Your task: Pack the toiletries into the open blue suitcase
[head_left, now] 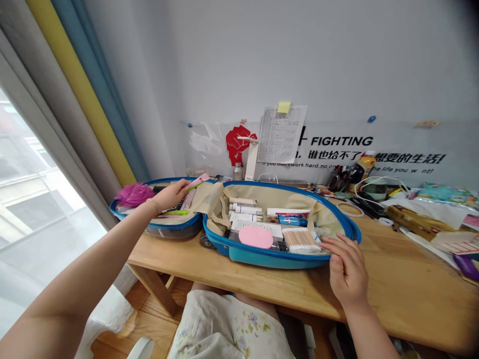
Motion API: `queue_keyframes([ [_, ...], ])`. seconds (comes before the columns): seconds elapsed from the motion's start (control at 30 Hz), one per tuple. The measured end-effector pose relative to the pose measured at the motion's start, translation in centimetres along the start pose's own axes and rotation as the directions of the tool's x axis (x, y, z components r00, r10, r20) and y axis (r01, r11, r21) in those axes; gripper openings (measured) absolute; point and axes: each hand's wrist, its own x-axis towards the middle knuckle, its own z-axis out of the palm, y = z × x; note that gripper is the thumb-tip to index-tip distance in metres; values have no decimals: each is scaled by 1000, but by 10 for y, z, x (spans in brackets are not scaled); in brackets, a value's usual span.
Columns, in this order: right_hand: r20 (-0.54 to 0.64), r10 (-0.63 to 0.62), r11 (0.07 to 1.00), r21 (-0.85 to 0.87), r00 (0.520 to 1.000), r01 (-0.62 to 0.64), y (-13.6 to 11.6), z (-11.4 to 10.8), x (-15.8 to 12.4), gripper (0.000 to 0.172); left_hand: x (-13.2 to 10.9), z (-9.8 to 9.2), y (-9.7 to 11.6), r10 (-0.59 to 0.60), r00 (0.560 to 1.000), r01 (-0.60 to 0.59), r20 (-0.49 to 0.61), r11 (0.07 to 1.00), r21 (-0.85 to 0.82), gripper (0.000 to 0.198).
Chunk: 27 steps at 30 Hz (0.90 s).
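A blue suitcase [262,255] lies opened flat on the wooden desk [392,294]. My left hand [170,195] reaches over the suitcase's left half and pinches a small pink flat item [199,180]. My right hand [346,269] rests with fingers spread on the front right rim of the right half. That half holds white tubes and bottles [245,209], a blue tube [292,219], a pink oval case [256,237] and a box of cotton swabs [299,240]. A magenta bath pouf [133,194] sits in the left half.
The right part of the desk is crowded with cables, a roll of tape [349,209], a yellow bottle [364,165], papers and packets. A wall with a printed sheet [280,133] stands behind. Curtains and a window are at left. My lap shows below the desk edge.
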Motion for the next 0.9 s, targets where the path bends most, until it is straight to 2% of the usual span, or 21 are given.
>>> queue_keyframes([
  [0.07,-1,12,1000,-1,1000,-12,1,0,-1,26,5,-2,33,146,988,-151,-55,984,-99,51],
  [0.1,-3,19,1000,0,1000,-19,1,1,-1,26,8,-1,50,231,972,-235,-47,961,-144,47],
  [0.17,-8,31,1000,3,999,-31,0,1,-1,27,17,5,83,360,932,-344,47,918,-199,42],
  [0.27,-6,28,1000,5,1000,-28,-1,1,0,27,29,20,120,429,876,-396,223,901,-176,43],
  [0.4,-5,10,1000,7,1000,-10,-2,0,0,26,40,44,142,458,837,-438,298,889,-135,40],
  [0.53,-4,32,999,14,999,-32,0,0,-1,27,42,62,145,488,811,-475,322,871,-125,35],
  [0.63,-8,41,999,16,999,-41,0,1,-1,27,40,64,143,514,804,-498,298,857,-133,33],
  [0.77,-15,31,999,24,999,-30,-1,1,0,26,39,42,127,511,838,-489,189,859,-152,36],
  [0.83,-17,19,999,29,1000,-19,-2,1,0,26,38,23,106,465,882,-448,74,877,-175,41],
  [0.9,-14,14,1000,28,1000,-14,-2,1,1,25,38,7,76,351,936,-349,-21,920,-178,47],
])
